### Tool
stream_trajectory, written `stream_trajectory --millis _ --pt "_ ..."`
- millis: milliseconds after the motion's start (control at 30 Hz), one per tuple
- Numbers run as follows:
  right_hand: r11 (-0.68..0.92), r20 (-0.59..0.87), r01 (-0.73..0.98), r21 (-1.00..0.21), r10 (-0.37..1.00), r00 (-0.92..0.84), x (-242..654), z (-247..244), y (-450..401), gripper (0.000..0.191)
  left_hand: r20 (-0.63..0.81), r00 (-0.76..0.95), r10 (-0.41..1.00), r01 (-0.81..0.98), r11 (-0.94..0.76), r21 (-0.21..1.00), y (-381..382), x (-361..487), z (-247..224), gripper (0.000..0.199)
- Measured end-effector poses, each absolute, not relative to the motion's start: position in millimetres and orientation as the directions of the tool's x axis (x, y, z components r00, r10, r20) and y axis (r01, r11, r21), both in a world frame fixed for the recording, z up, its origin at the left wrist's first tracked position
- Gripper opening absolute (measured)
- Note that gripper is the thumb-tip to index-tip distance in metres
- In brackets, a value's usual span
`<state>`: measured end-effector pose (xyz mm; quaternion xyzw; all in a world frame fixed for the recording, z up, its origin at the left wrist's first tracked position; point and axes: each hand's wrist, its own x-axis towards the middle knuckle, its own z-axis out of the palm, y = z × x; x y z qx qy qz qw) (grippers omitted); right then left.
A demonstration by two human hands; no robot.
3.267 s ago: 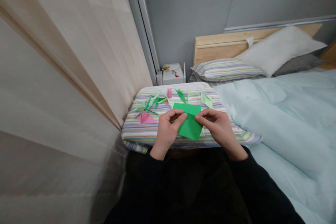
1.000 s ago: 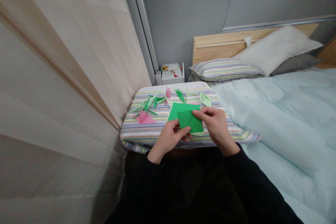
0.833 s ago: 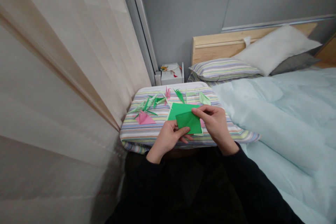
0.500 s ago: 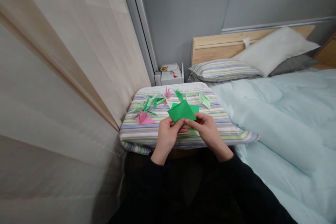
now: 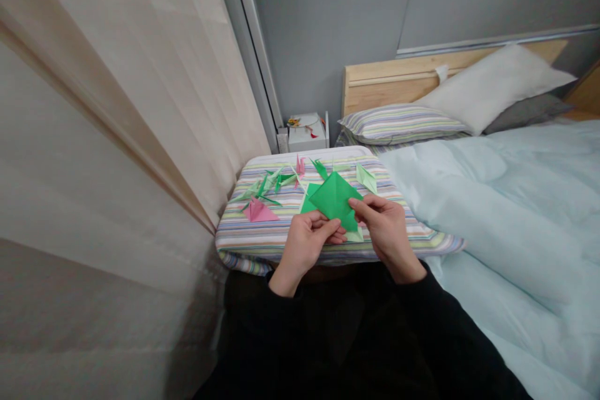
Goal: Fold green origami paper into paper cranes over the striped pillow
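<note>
A folded sheet of green origami paper is held up over the table between my hands. My left hand pinches its lower edge between thumb and fingers. At its right corner, my right hand grips the paper with thumb and forefinger. Behind it, more green paper lies partly hidden on the striped cloth. To the left are a pink folded paper and several green origami cranes. A pink crane stands farther back, and a pale green folded piece lies to the right.
A beige curtain hangs close along the table's left side. On the right is a bed with a pale blue quilt and a striped pillow. A small white cabinet stands behind the table by the grey wall.
The green paper has turned in my hands, so a different face with a crease shows. My right hand has shifted right and slightly up, from the bottom edge to the right corner.
</note>
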<state>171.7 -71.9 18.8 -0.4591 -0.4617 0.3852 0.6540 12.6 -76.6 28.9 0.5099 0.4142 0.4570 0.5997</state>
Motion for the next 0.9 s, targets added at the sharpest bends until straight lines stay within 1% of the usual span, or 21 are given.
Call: stream_trajectory --millis 100,167,300,367,400,500,533,567,667,733,833,900 --pt "0.309 0.251 -0.127 -0.942 0.906 0.342 181 22 -67 0.025 -0.025 0.257 0.966 -0.103 0.053 0.993 -78 9 30 0.040" --pt "0.337 0.284 -0.123 -0.933 0.904 0.320 183 25 -66 0.021 -0.018 0.272 0.962 -0.089 0.044 0.995 -77 7 29 0.040" --pt "0.417 0.382 -0.104 -0.903 0.889 0.251 179 30 -72 0.022 -0.005 0.322 0.947 -0.033 0.017 0.999 -77 5 27 0.036" --pt "0.434 0.402 -0.074 -0.898 0.877 0.262 176 31 -75 0.017 0.026 0.294 0.955 -0.030 -0.018 0.999 -77 6 27 0.033" --pt "0.434 0.406 -0.052 -0.899 0.874 0.268 175 30 -77 0.015 0.050 0.259 0.965 -0.050 -0.039 0.998 -78 7 28 0.036" --pt "0.420 0.411 0.020 -0.907 0.875 0.257 174 28 -81 0.015 0.129 0.148 0.981 -0.152 -0.107 0.983 -77 9 29 0.060" --pt "0.422 0.419 0.043 -0.906 0.874 0.247 175 27 -82 0.016 0.156 0.138 0.978 -0.166 -0.132 0.977 -76 9 30 0.064" --pt "0.428 0.430 0.061 -0.902 0.872 0.234 175 26 -83 0.017 0.185 0.135 0.973 -0.160 -0.163 0.974 -75 9 30 0.063" --pt "0.460 0.468 0.085 -0.884 0.861 0.202 175 24 -84 0.022 0.266 0.120 0.957 -0.080 -0.258 0.963 -73 8 30 0.047" --pt "0.468 0.476 0.088 -0.879 0.858 0.192 175 23 -85 0.023 0.309 0.100 0.946 -0.035 -0.307 0.951 -73 8 30 0.040" --pt "0.475 0.483 0.089 -0.875 0.860 0.163 172 23 -86 0.018 0.347 0.095 0.933 -0.013 -0.347 0.938 -74 9 31 0.034" --pt "0.472 0.478 0.074 -0.878 0.865 0.154 170 23 -87 0.014 0.341 0.107 0.934 -0.031 -0.340 0.940 -74 10 31 0.030"
